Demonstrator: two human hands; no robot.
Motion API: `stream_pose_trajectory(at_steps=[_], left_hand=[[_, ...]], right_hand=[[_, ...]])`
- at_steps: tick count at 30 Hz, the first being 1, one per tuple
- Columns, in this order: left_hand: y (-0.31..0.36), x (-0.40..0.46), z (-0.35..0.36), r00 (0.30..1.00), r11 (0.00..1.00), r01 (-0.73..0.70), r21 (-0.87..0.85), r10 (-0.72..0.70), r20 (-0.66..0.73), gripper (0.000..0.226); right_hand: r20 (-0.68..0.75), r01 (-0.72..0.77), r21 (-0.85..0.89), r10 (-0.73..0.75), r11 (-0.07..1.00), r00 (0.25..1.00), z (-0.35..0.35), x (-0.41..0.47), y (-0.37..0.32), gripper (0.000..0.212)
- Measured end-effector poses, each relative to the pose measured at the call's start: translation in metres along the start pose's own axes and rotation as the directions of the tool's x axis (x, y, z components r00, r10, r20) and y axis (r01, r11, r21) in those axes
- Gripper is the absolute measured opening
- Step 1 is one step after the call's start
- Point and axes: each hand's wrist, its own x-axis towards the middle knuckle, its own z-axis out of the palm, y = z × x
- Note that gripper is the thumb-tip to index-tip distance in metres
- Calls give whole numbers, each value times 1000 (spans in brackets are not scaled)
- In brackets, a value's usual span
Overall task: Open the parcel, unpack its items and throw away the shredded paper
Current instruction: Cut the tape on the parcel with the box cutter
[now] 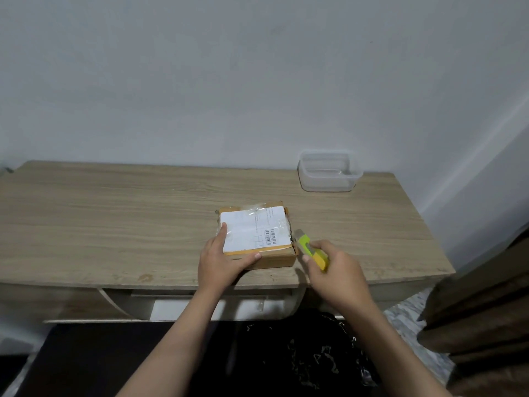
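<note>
A small cardboard parcel (257,233) with a white shipping label and clear tape lies near the front edge of the wooden table (114,213). My left hand (221,257) grips the parcel's front left corner, thumb along the front edge and a finger on the label. My right hand (336,269) holds a yellow-green utility knife (312,249), whose tip sits at the parcel's right side near the front corner. The parcel's flaps are closed and its contents are hidden.
A clear plastic container (329,171), empty, stands at the table's back right against the wall. A black plastic bag (309,359) lies on the floor below the table's front edge. Brown fabric (483,319) fills the lower right.
</note>
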Motion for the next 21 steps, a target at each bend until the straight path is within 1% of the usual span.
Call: stream_pose_trajectory(at_steps=[2, 4, 7, 9, 10, 12, 14, 16, 18, 19, 21], left_hand=[[-1, 2, -2, 1000, 1000, -13, -9, 13, 11, 107], [-2, 7, -8, 998, 999, -30, -17, 31, 47, 106], [-6, 20, -21, 989, 998, -62, 4, 61, 135, 108], [-9, 27, -28, 985, 996, -83, 44, 76, 153, 105], [-11, 28, -31, 988, 994, -87, 68, 77, 137, 99], [-12, 29, -32, 995, 986, -100, 133, 94, 46, 85], [-11, 24, -28, 984, 972, -138, 189, 156, -83, 71], [-5, 12, -15, 955, 959, -186, 212, 228, -190, 62], [7, -2, 4, 949, 962, -170, 214, 218, -228, 68], [15, -8, 14, 960, 967, -137, 217, 184, -210, 75], [27, -16, 30, 988, 967, -74, 244, 105, -115, 95]], right_hand=[[-91, -26, 126, 38, 992, 995, -3, 3, 6, 26], [-122, -56, 251, 89, 966, 989, -2, 7, 11, 23], [-101, -87, 386, 136, 918, 986, 6, 11, 15, 24], [-72, -133, 467, 188, 874, 980, 11, 13, 17, 29], [-46, -161, 521, 216, 838, 975, 13, 14, 17, 31], [16, -214, 602, 256, 769, 966, 16, 16, 15, 37], [55, -226, 634, 248, 739, 967, 19, 16, 11, 40], [76, -216, 649, 220, 729, 972, 22, 16, 7, 42], [97, -213, 664, 200, 717, 975, 26, 17, 4, 46], [107, -215, 676, 195, 705, 975, 27, 18, 3, 47], [113, -217, 695, 193, 685, 975, 30, 19, 1, 49]])
